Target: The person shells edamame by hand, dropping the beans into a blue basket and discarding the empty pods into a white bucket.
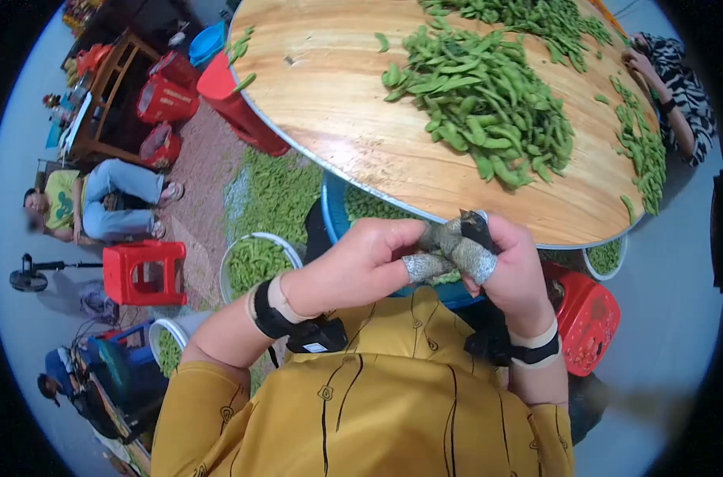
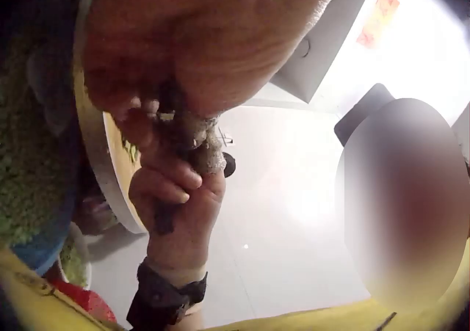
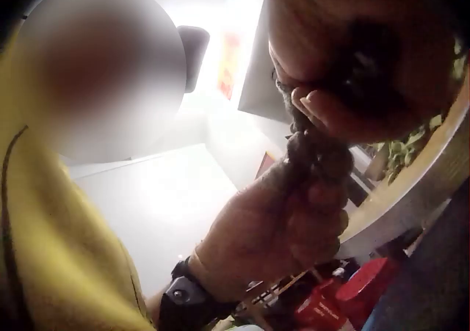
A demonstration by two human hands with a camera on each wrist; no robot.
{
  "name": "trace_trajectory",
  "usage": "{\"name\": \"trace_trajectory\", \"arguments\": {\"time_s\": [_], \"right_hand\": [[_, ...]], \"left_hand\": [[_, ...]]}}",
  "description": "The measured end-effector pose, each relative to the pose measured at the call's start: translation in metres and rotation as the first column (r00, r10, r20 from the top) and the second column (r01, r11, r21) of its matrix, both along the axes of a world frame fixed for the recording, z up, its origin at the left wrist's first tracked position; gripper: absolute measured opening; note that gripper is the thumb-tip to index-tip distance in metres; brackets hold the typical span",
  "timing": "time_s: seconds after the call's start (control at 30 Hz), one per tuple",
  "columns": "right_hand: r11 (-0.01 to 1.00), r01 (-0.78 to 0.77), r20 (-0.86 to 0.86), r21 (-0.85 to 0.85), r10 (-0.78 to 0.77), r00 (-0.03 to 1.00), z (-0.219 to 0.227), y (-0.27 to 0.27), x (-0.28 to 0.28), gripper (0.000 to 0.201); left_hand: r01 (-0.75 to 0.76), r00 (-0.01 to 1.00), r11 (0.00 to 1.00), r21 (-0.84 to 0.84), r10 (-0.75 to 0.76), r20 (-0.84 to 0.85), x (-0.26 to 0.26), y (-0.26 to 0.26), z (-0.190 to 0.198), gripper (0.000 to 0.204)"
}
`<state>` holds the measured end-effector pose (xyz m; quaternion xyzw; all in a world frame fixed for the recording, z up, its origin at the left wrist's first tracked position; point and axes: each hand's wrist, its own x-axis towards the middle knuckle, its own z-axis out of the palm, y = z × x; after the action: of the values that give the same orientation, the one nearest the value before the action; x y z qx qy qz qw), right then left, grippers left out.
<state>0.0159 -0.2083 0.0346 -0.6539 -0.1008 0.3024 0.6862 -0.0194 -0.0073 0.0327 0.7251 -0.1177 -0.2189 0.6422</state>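
Over the front edge of the round wooden table (image 1: 322, 95), my left hand (image 1: 361, 258) and right hand (image 1: 508, 266) meet at the fingertips. Grey, worn wrappings cover the thumbs and forefingers of both. In the left wrist view, the right hand (image 2: 180, 199) has its lower fingers curled in; the right wrist view shows the left hand (image 3: 268, 228) curled likewise. I cannot tell what is pinched between them, as the wrapped fingers hide it. Just below the hands stands a blue basin (image 1: 330, 211) of green beans. A heap of green soybean pods (image 1: 489, 103) lies on the table beyond.
More pods (image 1: 528, 20) lie at the far side, near another person's hand (image 1: 636, 63). Buckets of pods (image 1: 254, 262) stand at left, beside pods spread on the floor (image 1: 282, 187). Red stools (image 1: 143, 270) and a seated person (image 1: 99, 199) are farther left. A red seat (image 1: 592, 322) is at right.
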Motion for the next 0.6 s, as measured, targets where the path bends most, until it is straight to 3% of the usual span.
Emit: {"name": "trace_trajectory", "arguments": {"time_s": [0.1, 0.13, 0.17, 0.27, 0.4, 0.47, 0.6], "right_hand": [[0.997, 0.074, 0.068, 0.013, -0.075, 0.995, -0.001, -0.013, -0.007, 0.015], [0.993, 0.119, 0.102, 0.013, -0.119, 0.988, -0.001, -0.013, -0.011, 0.018], [0.987, 0.160, 0.133, 0.012, -0.160, 0.978, 0.000, -0.014, -0.014, 0.022], [0.992, 0.116, 0.103, -0.056, -0.110, 0.989, 0.006, -0.022, -0.019, 0.035], [0.995, 0.045, 0.069, -0.086, -0.039, 0.997, 0.009, -0.022, -0.021, 0.043], [0.997, 0.037, 0.083, -0.073, -0.031, 0.996, 0.008, -0.020, -0.020, 0.044], [0.998, -0.017, -0.005, -0.053, 0.016, 1.000, 0.009, -0.020, -0.018, 0.044]], "left_hand": [[0.042, 0.997, 0.999, -0.003, -0.042, -0.071, 0.004, -0.010, 0.000, 0.017], [0.022, 0.999, 1.000, -0.003, -0.022, 0.044, 0.004, -0.013, 0.005, 0.017], [0.032, 0.998, 0.999, -0.003, -0.032, 0.049, 0.004, -0.014, 0.005, 0.017], [-0.116, 0.993, 0.991, -0.059, 0.118, 0.025, 0.004, -0.016, 0.001, 0.019], [-0.118, 0.992, 0.992, -0.040, 0.116, -0.046, 0.002, -0.016, -0.002, 0.021], [-0.140, 0.982, 0.987, -0.075, 0.148, 0.114, 0.000, -0.020, -0.008, 0.022], [-0.088, 0.987, 0.995, -0.045, 0.093, 0.135, 0.003, -0.017, -0.008, 0.023]]}}
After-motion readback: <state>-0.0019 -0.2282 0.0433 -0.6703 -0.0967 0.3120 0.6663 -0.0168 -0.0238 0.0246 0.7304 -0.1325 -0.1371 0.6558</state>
